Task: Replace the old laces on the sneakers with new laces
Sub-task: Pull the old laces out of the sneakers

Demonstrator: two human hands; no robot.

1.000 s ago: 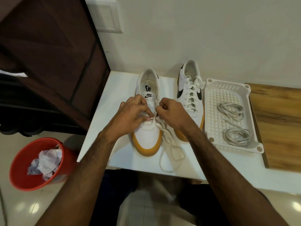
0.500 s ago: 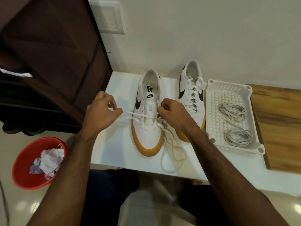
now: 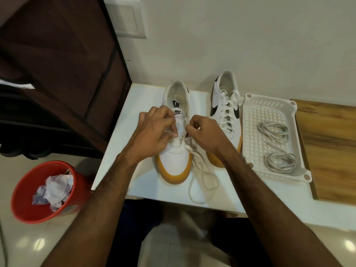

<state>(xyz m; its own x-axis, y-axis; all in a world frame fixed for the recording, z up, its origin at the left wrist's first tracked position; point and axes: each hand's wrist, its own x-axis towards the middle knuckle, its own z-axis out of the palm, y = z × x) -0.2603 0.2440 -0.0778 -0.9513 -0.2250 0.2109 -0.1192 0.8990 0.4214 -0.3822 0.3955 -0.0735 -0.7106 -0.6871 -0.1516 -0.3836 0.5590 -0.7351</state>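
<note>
On the white table (image 3: pixel 140 182), both the left hand (image 3: pixel 154 132) and right hand (image 3: pixel 206 133) pinch the limp flat white lace (image 3: pixel 200 176) at the eyelets of the white gum-soled sneaker (image 3: pixel 176 158), probably best gripped near its stiff tip.

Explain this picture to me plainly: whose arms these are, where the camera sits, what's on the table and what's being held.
There is no machine here. The two bare arms belong to a person wearing a camera on the head, which looks down at their hands.

On the white table stand two white sneakers with tan soles. The left hand and right hand work at the nearer sneaker, pinching its white lace, whose loose end trails toward the table's front edge. The other sneaker is fully laced.

Beside it, a white perforated plastic tray holds two coiled grey laces. A red bin with crumpled paper sits on the floor.
</note>
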